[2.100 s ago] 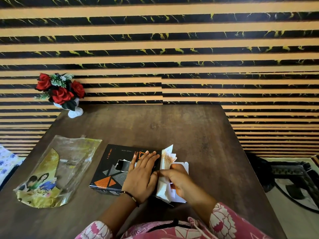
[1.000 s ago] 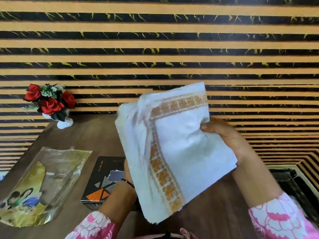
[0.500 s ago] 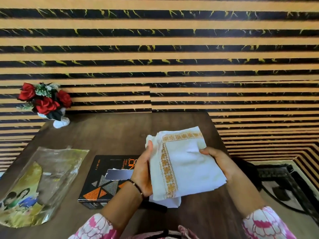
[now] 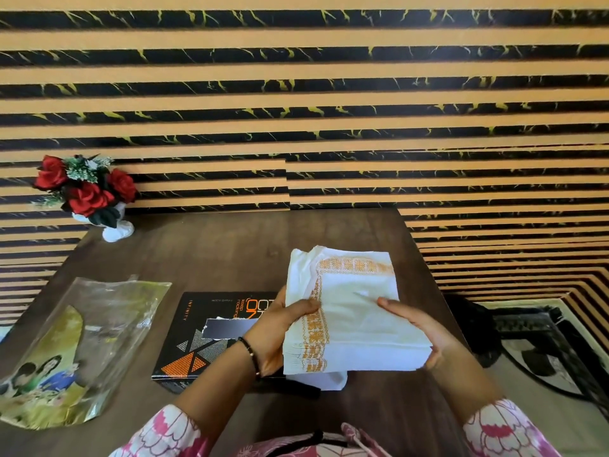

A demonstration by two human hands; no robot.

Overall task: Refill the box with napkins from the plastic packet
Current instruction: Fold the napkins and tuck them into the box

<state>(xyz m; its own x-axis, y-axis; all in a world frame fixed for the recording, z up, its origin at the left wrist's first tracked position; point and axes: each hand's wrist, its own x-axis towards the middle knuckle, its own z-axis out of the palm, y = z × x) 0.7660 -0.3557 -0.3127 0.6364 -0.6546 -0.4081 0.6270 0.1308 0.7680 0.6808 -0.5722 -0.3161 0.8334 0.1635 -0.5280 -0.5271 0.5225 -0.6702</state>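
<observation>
White napkin stack (image 4: 356, 321) now lowering from face height toward box (image 4: 211, 338), gripped by left hand (image 4: 280, 328) and right hand (image 4: 418, 328). Probably squaring up before inserting; plastic packet (image 4: 82, 344) lying emptied.

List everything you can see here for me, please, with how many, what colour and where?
napkins: one stack, white with orange border, held above the table's near right
box: one, black with orange and grey triangles, flat at table centre, partly behind the left hand
plastic packet: one, clear with yellow print, lying at table left
flowers in vase: one bunch, red in white vase, far left corner
table: one, dark brown
left hand: grips the stack's left edge
right hand: grips its right side
</observation>
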